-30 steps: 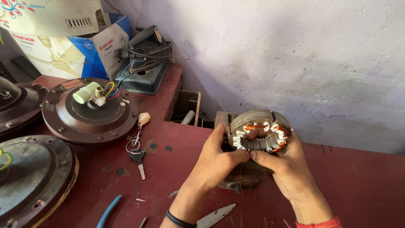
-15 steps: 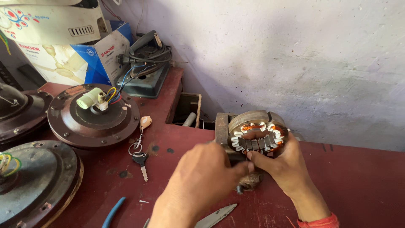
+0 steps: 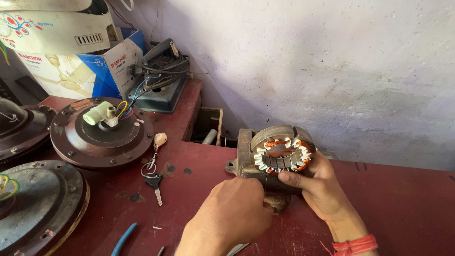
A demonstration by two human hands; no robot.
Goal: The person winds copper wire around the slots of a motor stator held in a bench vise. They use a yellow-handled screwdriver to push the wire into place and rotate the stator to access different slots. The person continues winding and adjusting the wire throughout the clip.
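Nearest the camera, the left hand [image 3: 232, 213] is curled into a loose fist just below the stator, its fingertips hidden, so I cannot tell whether it pinches anything, while blue-handled pliers [image 3: 123, 238] lie on the red surface [image 3: 407, 204] to its left. The right hand [image 3: 320, 187] wraps its fingers around the stator [image 3: 283, 151], a ring of copper windings and white insulators held upright against a small bench vise [image 3: 246, 163]. Farther left lie a key on a ring [image 3: 154, 178] and a brown fan motor housing [image 3: 102, 132], with cardboard boxes [image 3: 80, 61] by the wall
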